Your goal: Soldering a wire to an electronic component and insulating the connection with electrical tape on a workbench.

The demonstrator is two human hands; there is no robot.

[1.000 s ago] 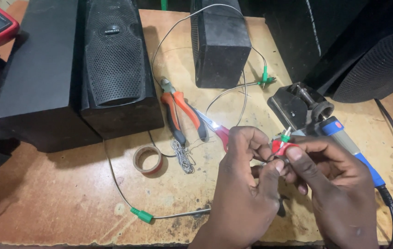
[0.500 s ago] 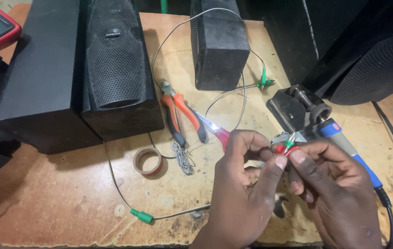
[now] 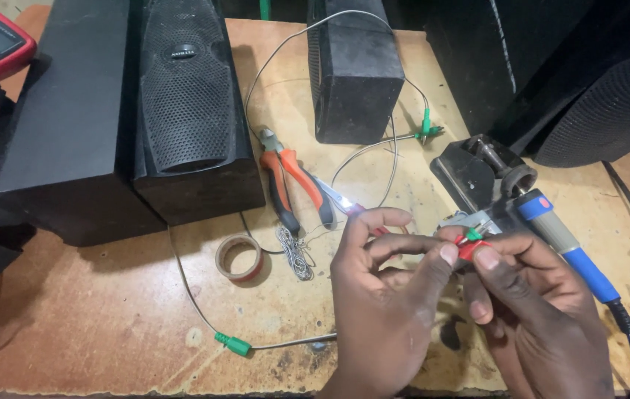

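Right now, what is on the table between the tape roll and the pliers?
In the head view, a small coil of wire lies between the tape roll and the pliers.

The small plug pinched at the fingertips is red with a green tip. The pliers have orange-and-black handles, the soldering iron a blue-and-beige grip. The speakers are black with dotted mesh; the worktop is scuffed tan.

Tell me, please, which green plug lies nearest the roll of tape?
The green plug at the table's front edge, just below the tape roll; the other lies beside the small speaker.
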